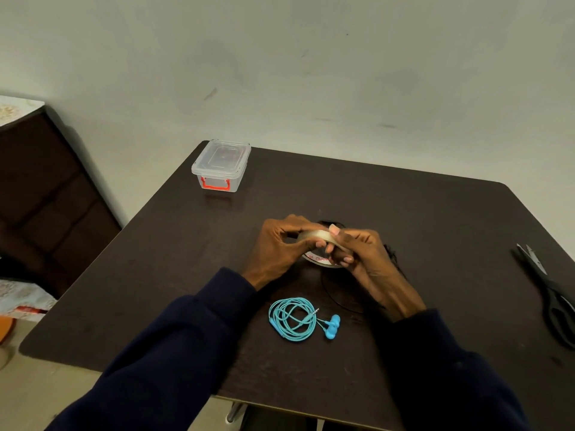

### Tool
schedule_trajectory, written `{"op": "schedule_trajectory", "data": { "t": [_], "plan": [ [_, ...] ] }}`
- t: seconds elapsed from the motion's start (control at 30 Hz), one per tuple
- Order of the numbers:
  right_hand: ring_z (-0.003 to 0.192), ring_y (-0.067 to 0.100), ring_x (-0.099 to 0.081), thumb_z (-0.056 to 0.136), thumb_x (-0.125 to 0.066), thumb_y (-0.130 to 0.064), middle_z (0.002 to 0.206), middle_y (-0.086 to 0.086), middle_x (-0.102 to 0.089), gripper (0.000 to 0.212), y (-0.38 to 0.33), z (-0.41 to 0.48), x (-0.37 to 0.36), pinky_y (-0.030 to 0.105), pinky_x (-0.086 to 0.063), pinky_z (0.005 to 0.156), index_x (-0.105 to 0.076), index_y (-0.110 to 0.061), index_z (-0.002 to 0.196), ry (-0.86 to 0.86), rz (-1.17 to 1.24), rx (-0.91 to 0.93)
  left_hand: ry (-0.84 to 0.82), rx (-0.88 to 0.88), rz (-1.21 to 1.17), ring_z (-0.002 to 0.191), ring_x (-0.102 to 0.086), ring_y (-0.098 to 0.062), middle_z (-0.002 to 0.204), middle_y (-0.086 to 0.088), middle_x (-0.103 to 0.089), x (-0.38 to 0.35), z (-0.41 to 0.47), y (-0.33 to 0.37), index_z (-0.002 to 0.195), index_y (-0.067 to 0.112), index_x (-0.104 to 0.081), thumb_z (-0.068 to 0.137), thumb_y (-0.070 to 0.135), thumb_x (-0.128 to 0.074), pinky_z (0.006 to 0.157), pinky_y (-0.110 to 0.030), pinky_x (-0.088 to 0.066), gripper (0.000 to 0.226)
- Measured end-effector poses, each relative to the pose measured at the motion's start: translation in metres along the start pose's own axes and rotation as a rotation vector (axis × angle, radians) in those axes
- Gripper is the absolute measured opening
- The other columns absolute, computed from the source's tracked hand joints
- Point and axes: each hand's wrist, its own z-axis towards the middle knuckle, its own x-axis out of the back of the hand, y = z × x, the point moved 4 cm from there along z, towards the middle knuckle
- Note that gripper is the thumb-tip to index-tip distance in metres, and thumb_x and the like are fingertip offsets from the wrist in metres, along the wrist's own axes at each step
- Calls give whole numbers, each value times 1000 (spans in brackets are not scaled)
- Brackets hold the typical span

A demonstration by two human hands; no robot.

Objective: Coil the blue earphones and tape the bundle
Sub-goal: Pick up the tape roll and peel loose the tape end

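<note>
Indoors, earphones [277,328] on dark table [435,228]

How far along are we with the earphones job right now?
Done: the blue earphones lie coiled on the table, no tape on them yet. In hand: the left hand and right hand both grip the tape roll, seemingly working its end loose. Left: pull a strip, cut it, perhaps with the scissors, and wrap the bundle.
</note>
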Motion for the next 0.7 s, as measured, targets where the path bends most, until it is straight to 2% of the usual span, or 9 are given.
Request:
{"op": "schedule_trajectory", "data": {
  "t": [0.07,0.13,0.23,0.3,0.4,0.47,0.57,0.7],
  "plan": [
    [41,4,-39,91,-66,-26,53,-1,-63,34,2,1,0,31,-36,62,-72,1,71,3,44,-10,11,-3,-5,91,-69,-16,99,12,-77,0,0,-1,106,33,-77,83,24,-81,79,-30,-56,25],
    [43,4,-41,90,-67,-27,54,-1,-63,32,3,1,2,30,-42,64,-73,0,73,2,111,-21,33,16,-47,94,-72,-19,101,4,-78,2,1,-3,106,23,-78,82,17,-82,81,-31,-57,26],
    [49,7,-43,89,-68,-33,52,-4,-57,34,1,1,6,27,-52,69,-75,-2,78,-20,167,-17,87,73,-119,93,-74,-15,99,2,-79,5,4,-5,101,18,-77,82,9,-81,82,-25,-57,21],
    [53,8,-45,90,-66,-32,55,-1,-56,34,-1,2,7,28,-51,73,-75,1,84,-57,186,-3,115,106,-176,90,-74,-14,96,4,-79,6,4,-6,98,17,-77,82,5,-79,81,-23,-57,20],
    [58,7,-49,93,-59,-18,82,9,-72,29,-1,2,4,23,-47,66,-73,7,96,-99,204,16,153,111,-228,91,-74,-15,95,3,-78,9,3,-6,98,15,-76,82,1,-78,82,-25,-58,22],
    [59,8,-51,91,-58,-12,94,18,-73,27,-1,2,4,20,-47,60,-69,12,99,-86,208,23,153,78,-206,93,-73,-18,96,2,-78,10,3,-5,99,15,-76,81,2,-79,85,-29,-58,23],
    [55,8,-48,91,-59,-13,82,15,-72,28,0,1,4,19,-45,56,-68,13,94,-47,178,22,116,20,-169,90,-72,-14,95,3,-77,8,4,-2,100,15,-77,80,2,-80,81,-25,-56,25],
    [49,6,-42,88,-66,-21,66,9,-67,28,0,0,1,22,-40,55,-74,0,71,-9,60,41,81,1,-79,90,-72,-16,97,3,-77,6,3,-6,102,15,-77,79,7,-83,80,-26,-56,24]
  ]
}}
